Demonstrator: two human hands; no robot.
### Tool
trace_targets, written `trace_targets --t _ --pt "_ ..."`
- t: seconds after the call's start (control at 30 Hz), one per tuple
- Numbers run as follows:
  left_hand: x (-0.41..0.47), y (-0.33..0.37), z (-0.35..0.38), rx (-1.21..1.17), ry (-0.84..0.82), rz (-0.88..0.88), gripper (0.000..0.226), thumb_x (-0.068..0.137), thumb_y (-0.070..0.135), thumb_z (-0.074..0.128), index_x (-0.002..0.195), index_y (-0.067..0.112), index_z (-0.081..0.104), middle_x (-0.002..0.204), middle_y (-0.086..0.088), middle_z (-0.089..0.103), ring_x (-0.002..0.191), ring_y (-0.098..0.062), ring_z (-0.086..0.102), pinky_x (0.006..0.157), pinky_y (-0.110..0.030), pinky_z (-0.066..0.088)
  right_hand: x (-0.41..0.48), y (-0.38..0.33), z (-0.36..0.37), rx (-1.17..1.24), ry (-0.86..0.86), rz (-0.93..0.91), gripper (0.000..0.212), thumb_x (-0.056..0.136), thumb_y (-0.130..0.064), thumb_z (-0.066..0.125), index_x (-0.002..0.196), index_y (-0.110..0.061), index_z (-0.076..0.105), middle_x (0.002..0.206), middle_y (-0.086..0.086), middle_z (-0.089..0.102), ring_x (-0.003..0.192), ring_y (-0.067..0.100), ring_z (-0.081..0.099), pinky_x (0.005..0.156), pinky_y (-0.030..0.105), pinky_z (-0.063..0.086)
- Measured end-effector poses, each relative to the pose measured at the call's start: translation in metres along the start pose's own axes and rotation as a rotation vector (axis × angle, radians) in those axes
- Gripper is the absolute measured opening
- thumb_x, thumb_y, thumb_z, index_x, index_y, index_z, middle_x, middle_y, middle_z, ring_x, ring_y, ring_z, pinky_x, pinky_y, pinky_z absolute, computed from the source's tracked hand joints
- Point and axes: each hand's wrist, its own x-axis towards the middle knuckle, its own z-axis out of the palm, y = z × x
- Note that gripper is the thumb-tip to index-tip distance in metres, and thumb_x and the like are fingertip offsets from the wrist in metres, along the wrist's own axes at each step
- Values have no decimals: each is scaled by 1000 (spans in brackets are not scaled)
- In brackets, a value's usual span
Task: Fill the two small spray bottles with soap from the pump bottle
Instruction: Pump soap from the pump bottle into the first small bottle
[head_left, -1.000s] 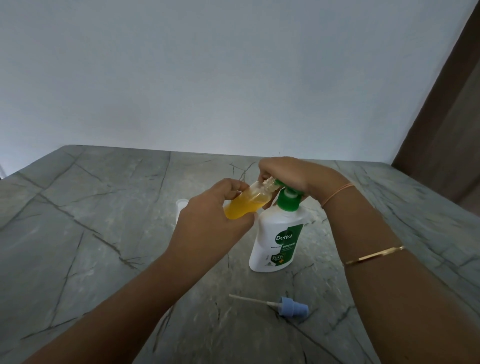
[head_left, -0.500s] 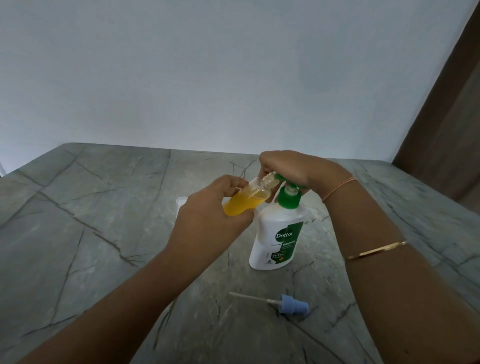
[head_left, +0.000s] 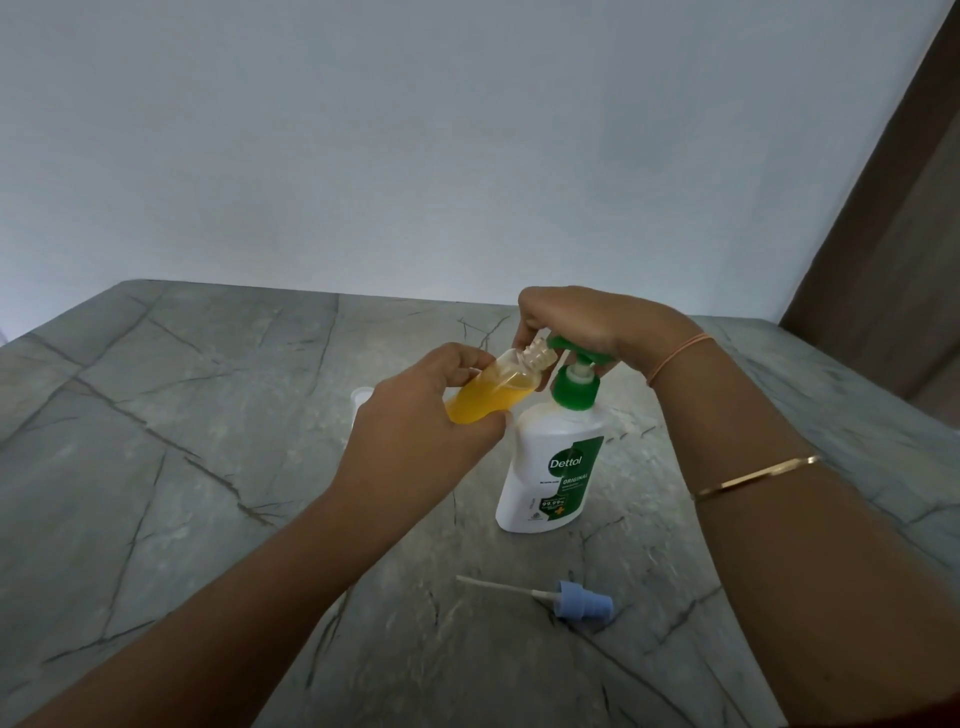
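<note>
A white pump bottle (head_left: 551, 467) with a green label and green pump head (head_left: 574, 387) stands upright on the grey table (head_left: 156, 467). My right hand (head_left: 587, 322) rests on top of the pump head, fingers curled over it. My left hand (head_left: 415, 436) grips a small clear spray bottle (head_left: 498, 389), tilted, mostly full of yellow-orange soap, its open threaded neck right at the green spout. A blue spray cap (head_left: 582, 607) with its white dip tube lies on the table in front of the pump bottle.
A small white or clear object (head_left: 359, 402) stands behind my left hand, mostly hidden. The grey marbled table meets a pale wall at the back. A brown panel (head_left: 893, 260) stands at the far right.
The pump head has risen from its pressed-down position, and my right hand has risen with it. The small bottle stays tilted at the spout.
</note>
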Motion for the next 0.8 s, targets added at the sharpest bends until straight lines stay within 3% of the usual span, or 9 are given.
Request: trace_targets --t 0.13,0.33,0.47,0.63,0.8 --pt "1 1 0 0 5 -8 33 74 37 71 98 47 49 92 23 54 74 6 55 60 -17 43 0 1 3 16 -11 9 41 83 -36 31 107 -15 56 82 9 74 94 30 60 91 43 46" --pt "-1 0 0 12 6 -11 33 74 37 71 100 44 53 83 29 51 71 7 55 56 -12 37 2 7 12 42 -2 29 35 85 -36 32 105 -15 53 79 9 73 81 24 58 76 36 45" --pt "0 1 1 14 1 -10 33 74 37 71 101 44 53 86 27 51 71 8 54 56 -12 36 2 6 10 47 6 22 39 85 -36 32 107 -13 54 83 11 73 85 27 58 78 38 46" --pt "0 1 1 16 7 -11 33 74 37 71 98 46 51 85 29 50 70 8 55 56 -14 38 1 2 2 24 -6 12 37 86 -35 31 103 -16 57 88 9 73 97 31 59 94 47 45" --pt "1 0 2 4 6 -10 33 74 38 71 97 46 49 85 29 50 74 10 51 60 -14 40 1 2 2 29 -1 20 41 84 -33 31 108 -14 58 84 10 74 93 30 59 92 44 45"
